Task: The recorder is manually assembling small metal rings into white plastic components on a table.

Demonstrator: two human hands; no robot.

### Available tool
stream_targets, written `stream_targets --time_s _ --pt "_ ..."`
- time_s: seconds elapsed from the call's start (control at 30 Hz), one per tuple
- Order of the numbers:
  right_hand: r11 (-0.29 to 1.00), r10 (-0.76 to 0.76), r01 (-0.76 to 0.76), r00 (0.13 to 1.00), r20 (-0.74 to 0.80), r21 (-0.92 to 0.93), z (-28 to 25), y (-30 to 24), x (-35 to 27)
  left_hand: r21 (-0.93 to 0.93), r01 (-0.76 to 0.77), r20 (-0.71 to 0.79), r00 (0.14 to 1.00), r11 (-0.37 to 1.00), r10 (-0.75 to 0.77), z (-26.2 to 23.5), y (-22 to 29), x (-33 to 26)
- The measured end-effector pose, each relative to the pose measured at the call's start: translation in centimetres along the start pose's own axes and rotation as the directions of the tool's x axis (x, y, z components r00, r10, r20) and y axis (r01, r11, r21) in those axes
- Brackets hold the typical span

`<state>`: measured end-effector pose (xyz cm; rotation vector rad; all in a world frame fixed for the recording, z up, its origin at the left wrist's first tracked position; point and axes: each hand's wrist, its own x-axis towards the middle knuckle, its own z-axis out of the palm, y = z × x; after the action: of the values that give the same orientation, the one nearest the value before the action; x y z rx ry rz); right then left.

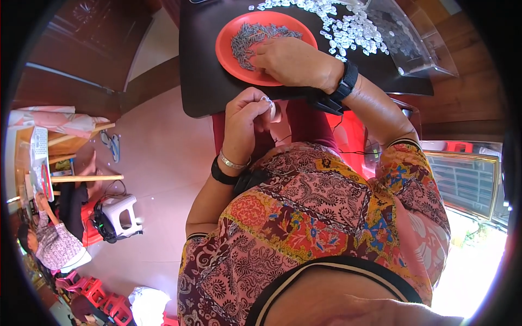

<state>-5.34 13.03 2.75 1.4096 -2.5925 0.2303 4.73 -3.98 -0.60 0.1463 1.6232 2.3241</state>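
Small translucent white plastic piece (270,106) pinched at left hand (246,120) fingertips, just off near edge of dark surface (204,81); likely light, stiff, slippery, best held by rim; orientation, long axis too small to tell; right hand (293,61) curled narrow over small grey metal pins (251,38) in round orange plastic plate (228,57), grasp unclear; scattered clear pieces (342,27) beyond right hand.

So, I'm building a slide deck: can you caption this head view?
Right hand picks through small grey parts on a red plate while left hand pinches a small white piece.
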Motion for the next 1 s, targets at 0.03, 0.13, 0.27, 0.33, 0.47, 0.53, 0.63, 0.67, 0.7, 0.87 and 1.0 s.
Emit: stream_targets --time_s 0.03,0.13,0.27,0.33,0.47,0.53,0.63,0.67,0.7,0.87,1.0 --pt "0.997 -0.004 0.005 1.000 0.019 -0.083 0.3 0.0 0.0 -0.007 0.001 0.005 1.000 1.000 -0.001 0.0 -0.1 0.0" --pt "0.987 0.121 -0.139 0.972 0.201 0.079 -0.5 0.1 0.7 0.003 -0.013 0.000 1.000 1.000 0.013 -0.1 -0.3 -0.2" --pt "0.983 0.115 -0.141 0.974 0.197 0.120 -0.7 0.5 0.5 0.000 -0.009 0.008 1.000 1.000 0.009 -0.1 -0.2 -0.2" --pt "0.971 0.120 -0.132 0.990 0.068 0.198 -0.6 0.8 0.2 -0.013 0.000 -0.009 1.000 1.000 0.000 -0.2 -0.2 -0.2" --pt "0.975 0.151 -0.151 0.988 0.013 0.163 -1.1 2.4 -0.5 -0.011 -0.004 -0.016 1.000 1.000 0.003 -0.4 -0.3 -0.3" --pt "0.956 0.166 -0.145 0.984 -0.062 0.256 -1.2 3.0 -0.6 -0.014 0.000 -0.016 1.000 1.000 0.000 -0.4 -0.4 -0.3" --pt "0.944 0.189 -0.145 0.974 -0.124 0.298 -0.7 3.2 -0.9 -0.016 0.002 -0.009 1.000 1.000 -0.002 0.0 -0.2 -0.3" --pt "0.943 0.188 -0.144 0.974 -0.124 0.299 -0.7 3.0 -0.8 -0.016 0.002 -0.011 1.000 1.000 -0.003 0.0 -0.2 -0.3" --pt "0.942 0.213 -0.173 0.970 -0.115 0.288 -0.8 2.5 -0.7 -0.013 0.006 -0.011 1.000 1.000 -0.006 0.0 -0.2 -0.3" --pt "0.943 0.146 -0.102 0.982 -0.120 0.317 -0.1 3.0 -0.9 0.003 0.017 -0.011 1.000 1.000 -0.017 0.0 -0.4 -0.2" --pt "0.942 0.183 -0.140 0.976 -0.116 0.305 0.1 2.8 -0.8 0.000 0.012 -0.023 1.000 1.000 -0.012 0.0 -0.4 -0.2"
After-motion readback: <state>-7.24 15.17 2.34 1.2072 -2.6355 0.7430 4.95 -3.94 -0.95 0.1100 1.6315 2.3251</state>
